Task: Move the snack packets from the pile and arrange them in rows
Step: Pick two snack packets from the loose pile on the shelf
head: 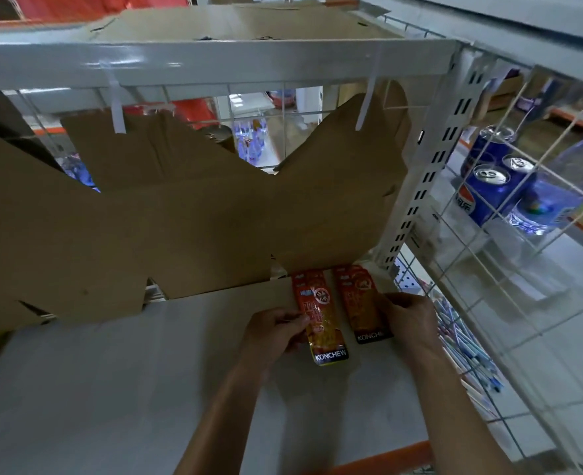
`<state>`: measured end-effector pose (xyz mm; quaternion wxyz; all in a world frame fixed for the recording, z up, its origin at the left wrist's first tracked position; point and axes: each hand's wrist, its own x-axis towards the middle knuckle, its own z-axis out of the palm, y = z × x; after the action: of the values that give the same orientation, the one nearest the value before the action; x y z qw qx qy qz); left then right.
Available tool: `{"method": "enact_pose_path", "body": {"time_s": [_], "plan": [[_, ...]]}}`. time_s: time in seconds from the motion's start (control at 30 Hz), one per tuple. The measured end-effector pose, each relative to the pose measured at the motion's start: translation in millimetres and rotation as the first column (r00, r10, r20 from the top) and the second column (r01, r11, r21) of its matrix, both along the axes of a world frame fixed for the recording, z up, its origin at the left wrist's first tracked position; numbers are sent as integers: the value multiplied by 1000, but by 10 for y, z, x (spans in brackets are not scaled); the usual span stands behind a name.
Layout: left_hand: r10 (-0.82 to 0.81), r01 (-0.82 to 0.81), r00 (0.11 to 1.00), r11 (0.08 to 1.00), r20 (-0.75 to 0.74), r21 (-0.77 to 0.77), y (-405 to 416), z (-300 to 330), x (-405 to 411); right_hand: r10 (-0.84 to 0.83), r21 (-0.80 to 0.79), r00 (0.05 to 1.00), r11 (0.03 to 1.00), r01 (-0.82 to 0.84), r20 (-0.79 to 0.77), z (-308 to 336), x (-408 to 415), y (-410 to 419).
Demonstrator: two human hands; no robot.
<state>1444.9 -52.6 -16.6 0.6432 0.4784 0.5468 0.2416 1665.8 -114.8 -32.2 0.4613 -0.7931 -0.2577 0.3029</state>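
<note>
Two packet stacks on shelf [146, 371]: left hand [273, 332] fingers pinch left stack [321, 323]; right hand [408, 315] fingers grip right stack [362, 303].

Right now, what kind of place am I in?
Probably a shop or its stockroom: white metal shelving with wire mesh sides, packed Pepsi cans beyond, and branded snack packets being laid out.
</note>
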Motion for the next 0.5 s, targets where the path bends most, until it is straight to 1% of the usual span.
{"method": "enact_pose_path", "body": {"time_s": [0.13,0.33,0.43,0.5], "plan": [[-1,1,1000,1000,-10,2,56,-44,9,25,7,1000,1000,-25,-13,-17,3,-29],[29,-29,1000,999,10,-44,118,-114,71,31,-4,999,1000,-31,-37,-61,18,-28],[17,-18,999,1000,-43,-16,137,-164,85,50,-4,998,999,-50,-28,-49,4,-39],[0,3,995,999,-99,32,152,-196,84,54,5,998,999,-54,-31,-26,-10,-46]]}}
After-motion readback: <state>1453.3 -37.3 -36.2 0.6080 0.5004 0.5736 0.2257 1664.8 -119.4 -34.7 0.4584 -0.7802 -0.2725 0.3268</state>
